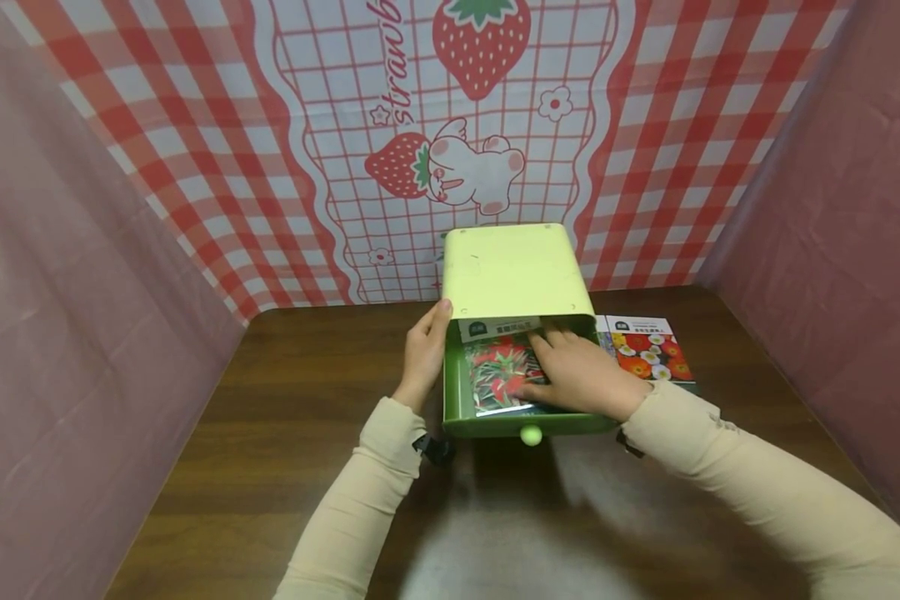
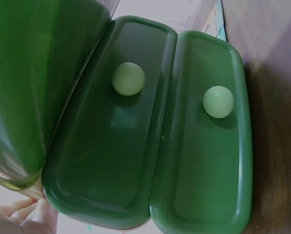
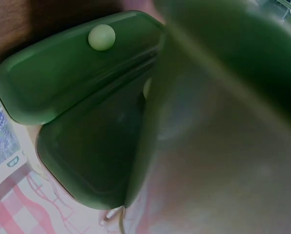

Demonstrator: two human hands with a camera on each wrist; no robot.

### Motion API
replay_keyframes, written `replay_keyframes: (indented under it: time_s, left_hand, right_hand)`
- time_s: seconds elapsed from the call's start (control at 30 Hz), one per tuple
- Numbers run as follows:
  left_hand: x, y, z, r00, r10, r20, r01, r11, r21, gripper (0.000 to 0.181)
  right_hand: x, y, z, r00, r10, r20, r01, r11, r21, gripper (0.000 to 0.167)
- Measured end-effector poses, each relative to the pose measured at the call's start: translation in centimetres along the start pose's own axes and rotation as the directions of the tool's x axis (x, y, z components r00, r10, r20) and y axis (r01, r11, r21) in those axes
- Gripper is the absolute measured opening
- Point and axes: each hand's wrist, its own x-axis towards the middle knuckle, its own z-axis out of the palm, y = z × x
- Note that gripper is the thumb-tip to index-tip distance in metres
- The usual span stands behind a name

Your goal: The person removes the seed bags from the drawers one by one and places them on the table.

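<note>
A cabinet with a pale yellow top (image 1: 516,271) has its upper green drawer (image 1: 487,427) pulled out. My left hand (image 1: 423,350) lies against the cabinet's left side, fingers extended; in the left wrist view its fingers (image 2: 31,214) touch the side by the closed drawers. Over the drawer my right hand (image 1: 588,372) reaches in with spread fingers resting on a packet with red flowers (image 1: 498,379). The fingertips partly disappear under the cabinet's top edge. The right hand does not show in the right wrist view, where the blurred drawer fills much of the picture.
Packets with flower pictures (image 1: 654,357) lie on the wooden table (image 1: 270,417) right of the cabinet. Two closed drawers (image 2: 106,161) with round knobs sit below the pulled-out one. A checked strawberry cloth (image 1: 330,167) hangs behind, with pink cloth (image 1: 817,208) at the sides.
</note>
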Motion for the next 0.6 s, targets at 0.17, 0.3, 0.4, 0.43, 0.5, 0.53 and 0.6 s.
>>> replay_keyframes:
  time_s: [0.17,0.3,0.4,0.43,0.5,0.53,0.6]
  left_hand:
    - [-0.05,-0.02,0.01,1.000,-0.004,0.000,0.004,1.000,-0.001,0.060]
    - [-0.07,-0.08,0.03,1.000,-0.012,0.004,0.012,1.000,-0.011,0.060]
    - [-0.05,-0.09,0.05,1.000,-0.015,0.007,0.015,1.000,-0.020,0.060]
    - [-0.05,-0.09,0.05,1.000,-0.016,0.008,0.016,1.000,-0.022,0.060]
    - [-0.01,-0.07,0.03,1.000,-0.013,0.007,0.014,1.000,-0.019,0.060]
    - [0.00,-0.07,0.02,1.000,-0.011,0.006,0.011,1.000,-0.014,0.061]
    - [0.03,-0.08,-0.01,1.000,-0.006,0.009,0.006,1.000,-0.004,0.061]
  right_hand:
    - [0.12,-0.06,0.03,1.000,0.013,0.014,-0.014,0.997,0.073,0.087]
    - [0.11,-0.07,-0.06,0.999,0.024,0.032,-0.028,0.990,0.137,0.085]
    - [0.11,0.00,-0.05,0.999,0.025,0.024,-0.029,0.985,0.170,0.083]
    - [0.11,0.02,-0.05,1.000,0.025,0.019,-0.028,0.983,0.181,0.083]
    - [0.12,0.05,-0.07,1.000,0.025,0.006,-0.026,0.978,0.207,0.082]
    - [0.13,0.05,-0.09,1.000,0.025,-0.001,-0.024,0.974,0.224,0.080]
    - [0.15,0.05,-0.16,0.999,0.029,-0.015,-0.024,0.966,0.258,0.077]
